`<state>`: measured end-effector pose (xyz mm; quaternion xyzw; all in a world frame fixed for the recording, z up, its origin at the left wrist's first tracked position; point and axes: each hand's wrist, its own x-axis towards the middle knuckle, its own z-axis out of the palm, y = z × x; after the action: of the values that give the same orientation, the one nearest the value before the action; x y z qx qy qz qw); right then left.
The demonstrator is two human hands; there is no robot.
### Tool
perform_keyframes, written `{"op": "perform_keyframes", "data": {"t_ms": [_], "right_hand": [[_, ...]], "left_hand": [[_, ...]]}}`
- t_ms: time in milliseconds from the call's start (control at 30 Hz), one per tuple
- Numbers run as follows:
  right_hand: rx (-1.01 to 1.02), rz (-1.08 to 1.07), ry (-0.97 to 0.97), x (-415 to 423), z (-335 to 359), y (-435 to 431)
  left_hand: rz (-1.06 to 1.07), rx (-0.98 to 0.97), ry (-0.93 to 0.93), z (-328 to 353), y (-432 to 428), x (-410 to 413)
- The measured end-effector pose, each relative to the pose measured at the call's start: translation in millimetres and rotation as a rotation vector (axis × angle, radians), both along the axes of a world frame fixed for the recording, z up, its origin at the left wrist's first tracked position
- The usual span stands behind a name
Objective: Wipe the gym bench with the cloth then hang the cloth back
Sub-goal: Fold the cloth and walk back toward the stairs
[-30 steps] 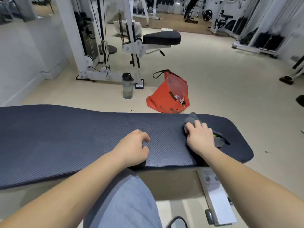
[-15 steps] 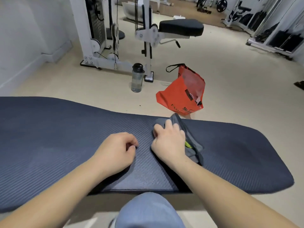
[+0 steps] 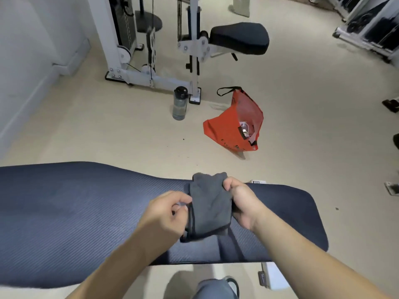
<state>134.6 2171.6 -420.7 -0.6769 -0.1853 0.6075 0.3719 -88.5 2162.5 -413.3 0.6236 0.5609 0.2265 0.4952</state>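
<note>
The dark blue ribbed gym bench [image 3: 75, 212] runs across the lower part of the head view. A dark grey cloth [image 3: 209, 206] is lifted a little above the bench's right half, hanging folded between both hands. My right hand [image 3: 239, 201] grips the cloth's right upper edge. My left hand [image 3: 166, 212] pinches the cloth's left edge with thumb and fingers. Both forearms reach in from the bottom of the view.
On the beige floor beyond the bench stand a clear water bottle with a black lid [image 3: 180, 103] and an open orange bag [image 3: 235, 124]. A white cable machine [image 3: 151, 50] with a black padded seat [image 3: 239, 37] stands behind them. My knee [image 3: 213, 288] shows below the bench.
The right hand slid the cloth leftward along the bench, then lifted it off the pad. The left hand, a loose fist resting on the bench before, has come up and taken the cloth's left edge.
</note>
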Motion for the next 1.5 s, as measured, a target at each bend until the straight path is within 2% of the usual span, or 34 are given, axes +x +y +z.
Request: {"op": "perform_keyframes", "data": {"t_ms": [133, 200, 267, 333, 433, 533, 667, 800, 900, 1033, 1133, 1367, 1500], "right_hand": [[0.127, -0.160, 0.376, 24.7, 136.6, -16.5], [0.193, -0.197, 0.471, 44.0, 206.1, -29.4], [0.246, -0.215, 0.551, 71.5, 275.2, -47.1], [0.282, -0.245, 0.650, 104.0, 342.6, -67.1], [0.352, -0.253, 0.713, 148.7, 418.2, -98.4], [0.408, -0.210, 0.508, 184.4, 455.0, -128.8], [0.456, -0.267, 0.136, 209.0, 478.4, -167.0], [0.488, -0.479, -0.126, 226.4, 495.5, -211.2], [0.496, -0.678, -0.213, 232.7, 499.7, -256.3], [0.485, -0.832, -0.309, 238.5, 503.9, -334.0], [0.433, -0.946, -0.405, 243.1, 506.8, -407.4], [0.340, -1.269, -0.566, 253.3, 508.4, -616.8], [0.318, -1.379, -0.603, 253.4, 516.9, -734.9]], "left_hand": [[0.068, -0.058, -0.077, 120.9, -3.2, 31.4], [0.150, -0.136, -0.122, 187.8, -2.8, 58.8], [0.189, -0.239, -0.249, 255.3, -4.5, 91.0], [0.128, -0.327, -0.421, 313.6, -8.7, 124.6], [-0.076, -0.409, -0.573, 373.8, -18.2, 170.8], [-0.180, -0.509, -0.724, 410.7, -29.9, 213.8], [-0.260, -0.478, -0.650, 436.3, -43.2, 261.0], [-0.475, -0.346, -0.573, 456.5, -57.2, 301.7], [-0.659, -0.314, -0.490, 468.3, -79.7, 333.3], [-0.845, -0.348, -0.400, 474.2, -127.9, 381.2], [-1.082, -0.278, -0.343, 477.3, -183.7, 420.2], [-1.614, -0.286, -0.325, 483.8, -370.9, 533.9], [-1.861, -0.390, -0.350, 481.7, -501.5, 577.8]]}}
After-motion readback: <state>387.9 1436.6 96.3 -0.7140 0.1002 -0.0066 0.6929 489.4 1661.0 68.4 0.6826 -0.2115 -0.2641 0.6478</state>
